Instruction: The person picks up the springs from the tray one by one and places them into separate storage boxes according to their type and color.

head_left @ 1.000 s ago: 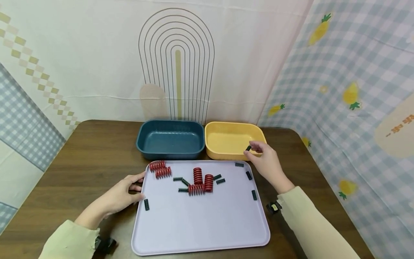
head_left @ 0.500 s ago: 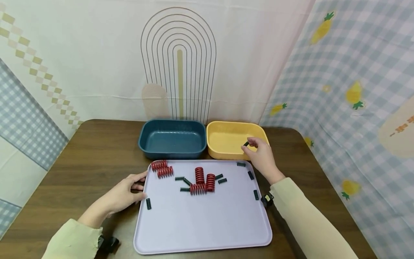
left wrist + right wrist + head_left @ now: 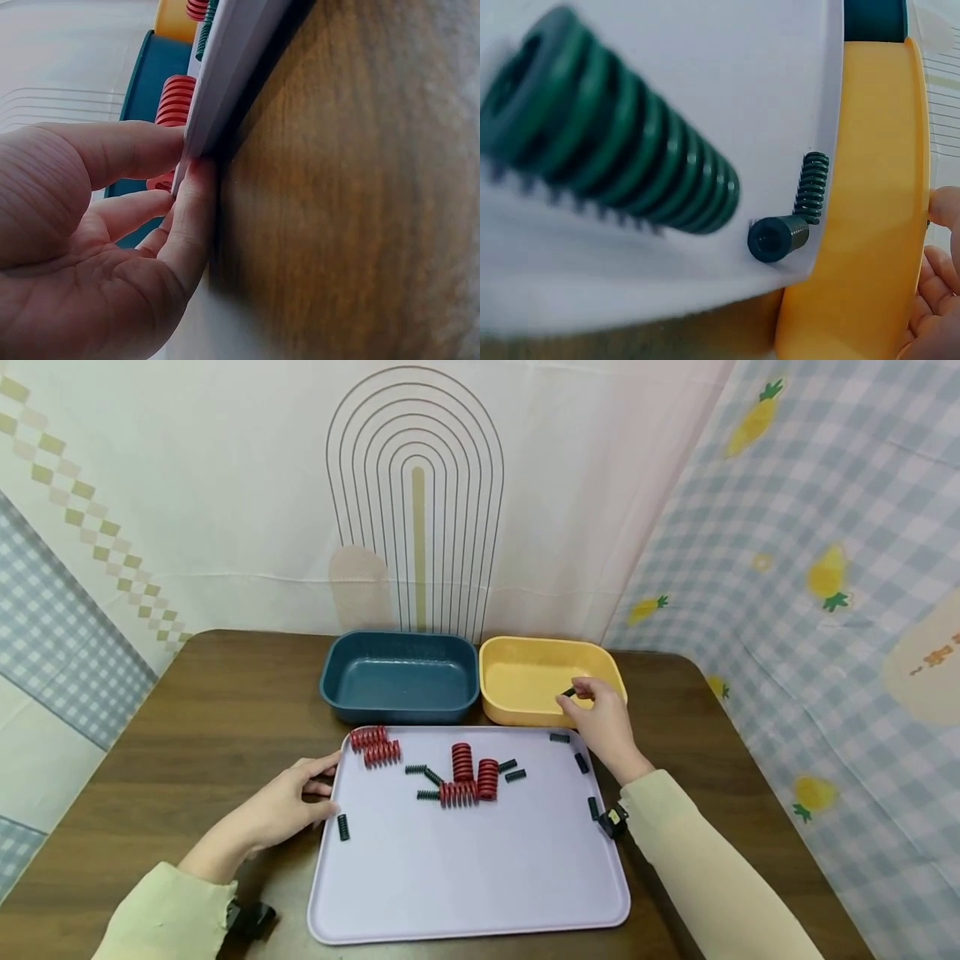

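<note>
My right hand [image 3: 609, 727] pinches a small dark green spring [image 3: 568, 692] over the front right part of the yellow bin [image 3: 517, 717]. In the right wrist view this hand [image 3: 939, 304] shows only at the right edge, beyond the bin wall. My left hand [image 3: 281, 806] holds the left rim of the pale lilac tray [image 3: 472, 877]. Its thumb [image 3: 142, 146] lies on the rim in the left wrist view, with a finger tucked against the underside. A green spring [image 3: 342, 827] lies just inside that rim. Thick red springs [image 3: 458, 793] lie mid-tray among several small green springs [image 3: 515, 776].
A dark blue bin [image 3: 401, 717] stands left of the yellow one, both behind the tray. Two red springs [image 3: 382, 753] lie at the tray's back left corner. Along its right side are green springs [image 3: 581, 763]. Brown wooden table [image 3: 187, 718] surrounds the tray; patterned cloth hangs behind.
My right hand has shifted slightly left over the yellow bin, still pinching the green spring. My left hand keeps its place at the tray's rim.
</note>
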`<state>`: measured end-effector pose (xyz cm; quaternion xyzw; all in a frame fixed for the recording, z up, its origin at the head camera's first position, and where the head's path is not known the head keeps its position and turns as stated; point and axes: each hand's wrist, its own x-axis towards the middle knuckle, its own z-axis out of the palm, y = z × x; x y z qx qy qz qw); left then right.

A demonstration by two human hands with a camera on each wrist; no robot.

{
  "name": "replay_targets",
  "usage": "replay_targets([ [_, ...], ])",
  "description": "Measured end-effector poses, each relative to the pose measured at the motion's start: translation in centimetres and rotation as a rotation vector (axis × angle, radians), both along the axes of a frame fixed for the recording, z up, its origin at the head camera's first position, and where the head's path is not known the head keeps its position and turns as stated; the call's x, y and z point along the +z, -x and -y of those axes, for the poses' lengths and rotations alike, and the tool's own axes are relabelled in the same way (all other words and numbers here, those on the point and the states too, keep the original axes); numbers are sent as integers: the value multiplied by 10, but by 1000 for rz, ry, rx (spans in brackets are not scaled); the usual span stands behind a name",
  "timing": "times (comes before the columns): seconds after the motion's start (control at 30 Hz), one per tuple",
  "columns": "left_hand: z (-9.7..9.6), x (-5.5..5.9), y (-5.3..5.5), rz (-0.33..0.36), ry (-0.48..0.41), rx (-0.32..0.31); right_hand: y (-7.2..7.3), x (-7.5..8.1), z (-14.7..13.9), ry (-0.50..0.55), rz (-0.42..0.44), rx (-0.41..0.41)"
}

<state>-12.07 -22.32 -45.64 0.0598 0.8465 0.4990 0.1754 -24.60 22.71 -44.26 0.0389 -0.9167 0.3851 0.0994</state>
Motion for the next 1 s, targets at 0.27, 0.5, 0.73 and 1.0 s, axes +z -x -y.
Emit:
replay_targets([
  [0.27,0,1,1,6,7,7,-2,1,-1,5,6,3],
  [0.5,0,2,1,12,7,7,-9,6,-8,24,-11,19],
  [0.73,1,2,0,12,17,-1,-25,14,-13,17,-76,91],
  [1.0,1,1,1,-7,18,-5,-49,17,-22,-20,-43,193],
])
